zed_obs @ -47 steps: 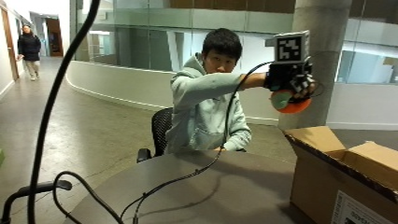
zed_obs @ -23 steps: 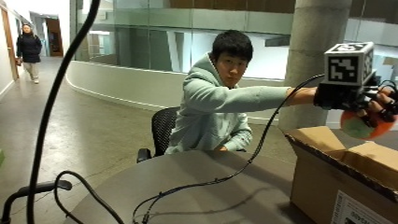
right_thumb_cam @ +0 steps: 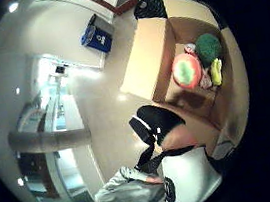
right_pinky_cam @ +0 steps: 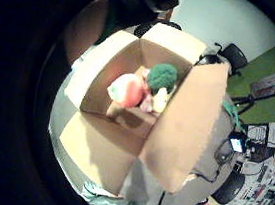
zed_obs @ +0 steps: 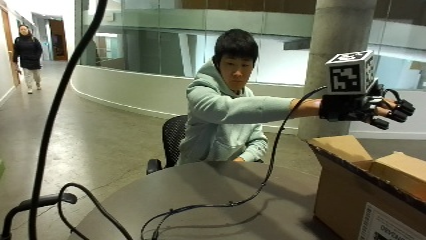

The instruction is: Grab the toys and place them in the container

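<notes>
My gloved right hand point(zed_obs: 363, 107) hovers above the open cardboard box point(zed_obs: 353, 185) at the table's right side, fingers spread and holding nothing. Both palm views look down into the box point(right_pinky_cam: 185, 123). On its floor lie a red ball with a green and white patch point(right_pinky_cam: 129, 90), a bushy green toy point(right_pinky_cam: 162, 76) and a small yellow toy point(right_pinky_cam: 161, 99). In the thumb side palm view the ball point(right_thumb_cam: 187, 71) lies beside the green toy point(right_thumb_cam: 209, 47) and the yellow one point(right_thumb_cam: 216, 71), with a small pink piece between them.
The round grey table point(zed_obs: 213, 200) carries a black cable point(zed_obs: 200, 207) that runs across it. The box's flaps point(zed_obs: 399, 167) stand open. A black office chair point(zed_obs: 172, 137) is behind the table, under the seated person.
The hand carried the red and green ball rightward from in front of the person to above the box. It has let go, and the ball now lies inside the box.
</notes>
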